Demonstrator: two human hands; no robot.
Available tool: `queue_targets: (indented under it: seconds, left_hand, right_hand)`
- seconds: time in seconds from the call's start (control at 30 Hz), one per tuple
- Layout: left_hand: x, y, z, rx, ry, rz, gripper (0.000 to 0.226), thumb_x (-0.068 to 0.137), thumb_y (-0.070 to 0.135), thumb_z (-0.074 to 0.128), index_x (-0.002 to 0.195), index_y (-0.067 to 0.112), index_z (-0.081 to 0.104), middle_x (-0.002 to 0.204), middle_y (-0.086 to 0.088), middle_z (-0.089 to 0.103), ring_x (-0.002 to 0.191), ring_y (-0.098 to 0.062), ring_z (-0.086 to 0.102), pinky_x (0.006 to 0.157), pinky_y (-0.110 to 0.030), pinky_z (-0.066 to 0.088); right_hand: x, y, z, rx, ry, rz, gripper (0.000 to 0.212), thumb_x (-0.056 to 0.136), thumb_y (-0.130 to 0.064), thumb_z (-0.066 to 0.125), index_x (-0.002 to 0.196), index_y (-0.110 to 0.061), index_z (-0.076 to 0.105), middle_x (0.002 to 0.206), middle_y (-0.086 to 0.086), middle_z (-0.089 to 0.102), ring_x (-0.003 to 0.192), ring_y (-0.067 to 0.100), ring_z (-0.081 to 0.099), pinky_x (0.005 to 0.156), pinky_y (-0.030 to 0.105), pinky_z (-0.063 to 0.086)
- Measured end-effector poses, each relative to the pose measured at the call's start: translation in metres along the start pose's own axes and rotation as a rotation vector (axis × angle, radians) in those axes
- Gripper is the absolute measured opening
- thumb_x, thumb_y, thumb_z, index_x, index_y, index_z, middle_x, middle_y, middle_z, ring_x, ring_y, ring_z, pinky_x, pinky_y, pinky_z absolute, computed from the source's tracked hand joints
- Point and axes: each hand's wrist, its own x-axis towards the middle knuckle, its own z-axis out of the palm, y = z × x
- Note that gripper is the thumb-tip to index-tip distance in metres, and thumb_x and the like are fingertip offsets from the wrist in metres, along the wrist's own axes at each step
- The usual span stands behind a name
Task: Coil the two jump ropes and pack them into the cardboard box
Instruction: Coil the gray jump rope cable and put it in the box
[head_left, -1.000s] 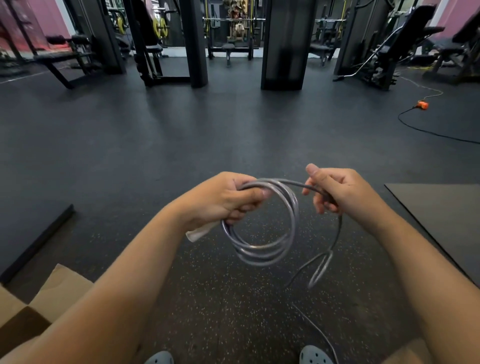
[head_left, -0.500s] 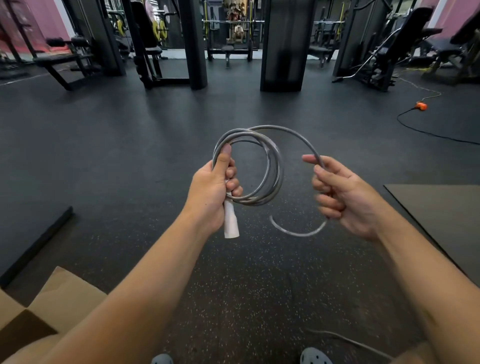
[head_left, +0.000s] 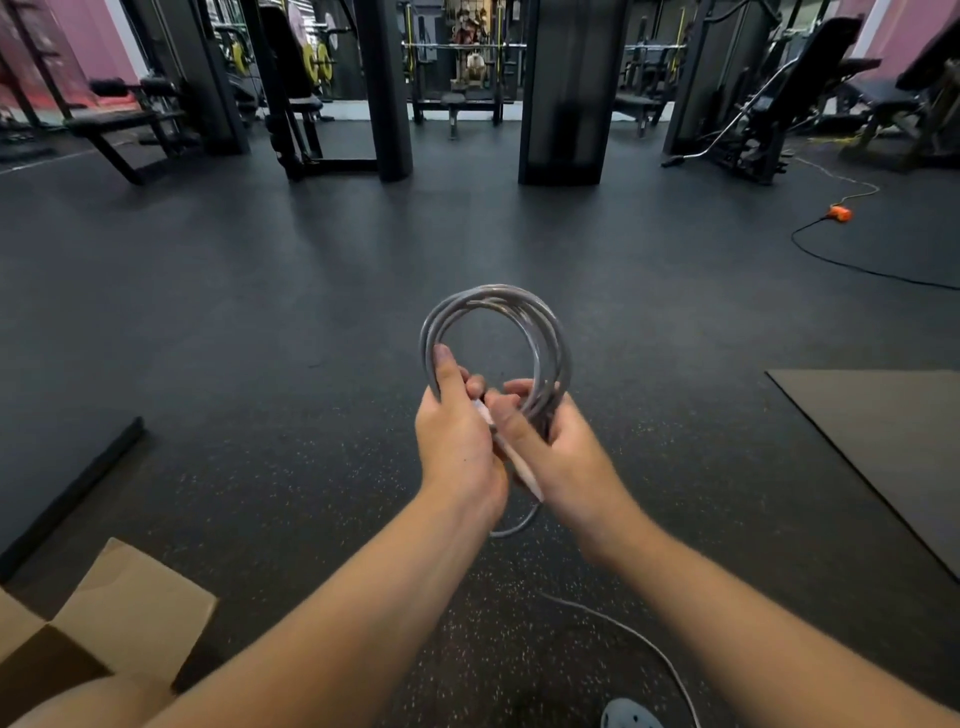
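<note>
A grey jump rope (head_left: 540, 332) is wound into a round coil held upright in front of me. My left hand (head_left: 457, 436) grips the coil's left and lower side, thumb up along the strands. My right hand (head_left: 556, 452) closes on the coil's bottom right and on a pale handle (head_left: 511, 457) that slants between both palms. A loose grey rope strand (head_left: 639, 639) trails over the floor towards my foot; which rope it belongs to I cannot tell. The open cardboard box (head_left: 124, 613) sits at the bottom left, its flaps up.
Dark speckled rubber floor all around. A grey mat (head_left: 883, 436) lies to the right, a raised black mat edge (head_left: 72, 493) to the left. A black cable with an orange plug (head_left: 839, 213) runs at far right. Gym racks and benches stand at the back. My shoe (head_left: 628, 714) shows below.
My right hand has moved left and joined my left hand at the coil's base. The loose arc of rope has been gathered into the coil, and a handle now lies between both hands.
</note>
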Motion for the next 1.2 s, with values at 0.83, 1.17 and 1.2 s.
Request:
queue_targets:
  seconds: [0.83, 1.17, 1.2]
  left_hand:
    - [0.003, 0.045, 0.002, 1.984, -0.881, 0.455, 0.053, 0.077, 0.044, 0.083, 0.122, 0.030, 0.059, 0.110, 0.008, 0.069, 0.103, -0.016, 0.065, 0.090, -0.042, 0.054]
    - [0.021, 0.045, -0.008, 1.567, -0.979, 0.137, 0.032, 0.071, 0.030, 0.092, 0.097, 0.026, 0.074, 0.086, 0.001, 0.077, 0.080, -0.011, 0.071, 0.084, -0.041, 0.055]
    - [0.023, 0.045, -0.010, 1.535, -0.987, 0.134, 0.031, 0.072, 0.029, 0.092, 0.097, 0.024, 0.074, 0.088, -0.001, 0.076, 0.079, -0.016, 0.070, 0.083, -0.040, 0.055]
  right_hand:
    - [0.019, -0.042, -0.079, -0.973, -0.254, -0.043, 0.021, 0.081, -0.034, 0.081, 0.076, -0.016, 0.069, 0.063, 0.003, 0.073, 0.060, 0.017, 0.069, 0.062, 0.035, 0.052]
    - [0.012, -0.050, -0.078, -0.693, -0.296, -0.025, 0.034, 0.083, -0.036, 0.082, 0.100, -0.021, 0.057, 0.063, 0.004, 0.070, 0.055, 0.013, 0.062, 0.062, 0.036, 0.052]
    - [0.012, -0.051, -0.077, -0.637, -0.287, -0.029, 0.031, 0.088, -0.040, 0.076, 0.100, -0.018, 0.059, 0.063, 0.006, 0.069, 0.053, 0.015, 0.059, 0.056, 0.030, 0.047]
